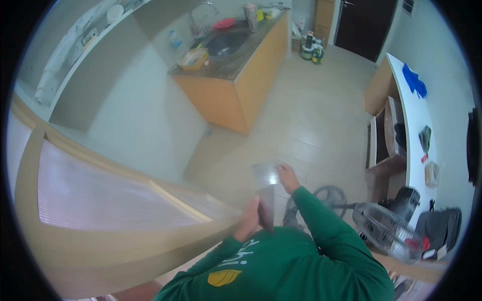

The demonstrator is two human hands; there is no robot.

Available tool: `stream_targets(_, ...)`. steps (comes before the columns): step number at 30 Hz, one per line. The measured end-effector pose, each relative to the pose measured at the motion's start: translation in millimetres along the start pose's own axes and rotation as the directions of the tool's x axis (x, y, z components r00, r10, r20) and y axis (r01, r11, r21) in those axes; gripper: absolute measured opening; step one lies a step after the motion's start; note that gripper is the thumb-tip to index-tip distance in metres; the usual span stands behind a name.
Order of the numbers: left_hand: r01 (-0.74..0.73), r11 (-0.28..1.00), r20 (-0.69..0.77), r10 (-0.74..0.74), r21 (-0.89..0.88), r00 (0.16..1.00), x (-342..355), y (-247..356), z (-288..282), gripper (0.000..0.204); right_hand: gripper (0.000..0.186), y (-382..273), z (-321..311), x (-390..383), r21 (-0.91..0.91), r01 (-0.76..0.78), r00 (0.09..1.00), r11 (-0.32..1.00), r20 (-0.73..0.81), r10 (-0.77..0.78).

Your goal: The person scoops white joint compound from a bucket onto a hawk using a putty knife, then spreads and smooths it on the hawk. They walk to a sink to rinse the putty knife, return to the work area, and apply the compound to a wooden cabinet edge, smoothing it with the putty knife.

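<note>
In front of my chest, my left hand (247, 220) is closed along the side of a dark brown flat piece (266, 206), which stands nearly upright. Just beyond it, my right hand (287, 178) grips the right edge of a shiny, silvery flat sheet (265, 174). The sheet meets or overlaps the top of the brown piece; haze hides whether they are joined. Both hands are near a cream-framed partition (150, 241) with ribbed translucent panels on my left.
A counter (241, 60) with a sink stands ahead, carrying a yellow tub (194, 59). To the right are a white-topped cabinet (409, 100) with a blue cloth (414, 80), a stand fan (384, 228) and a black bag (439, 228). Paint cans (307, 51) stand by the dark door (365, 27).
</note>
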State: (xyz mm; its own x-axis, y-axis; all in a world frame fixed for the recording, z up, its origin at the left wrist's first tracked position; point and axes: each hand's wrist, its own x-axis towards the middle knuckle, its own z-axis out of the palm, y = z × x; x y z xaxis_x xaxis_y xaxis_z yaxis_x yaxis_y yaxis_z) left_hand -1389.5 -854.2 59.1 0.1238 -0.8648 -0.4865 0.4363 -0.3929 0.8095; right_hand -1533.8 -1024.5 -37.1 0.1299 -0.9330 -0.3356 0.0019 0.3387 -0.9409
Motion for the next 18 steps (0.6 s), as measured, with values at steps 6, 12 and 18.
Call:
stream_targets(6, -0.388, 0.914, -0.279, 0.406, 0.118, 0.87, 80.8, 29.5, 3.7, 0.026, 0.034, -80.8, 14.2, 109.6, 0.134, -0.09, 0.957, 0.987, 0.287, 0.048)
stream_targets(12, -0.417, 0.792, -0.164, 0.386, -0.445, 0.908, 128.9, 98.0, 29.7, 0.026, 0.022, -154.9, 27.6, 161.1, 0.342, -0.247, 0.873, 0.907, 0.485, 0.055)
stream_targets(18, -0.536, 0.657, -0.357, 0.4, -0.531, 0.844, 247.3, 150.7, 28.7, 0.031, 0.024, -176.7, 77.3, 233.4, 0.134, -0.022, 0.778, 0.991, 0.624, -0.067)
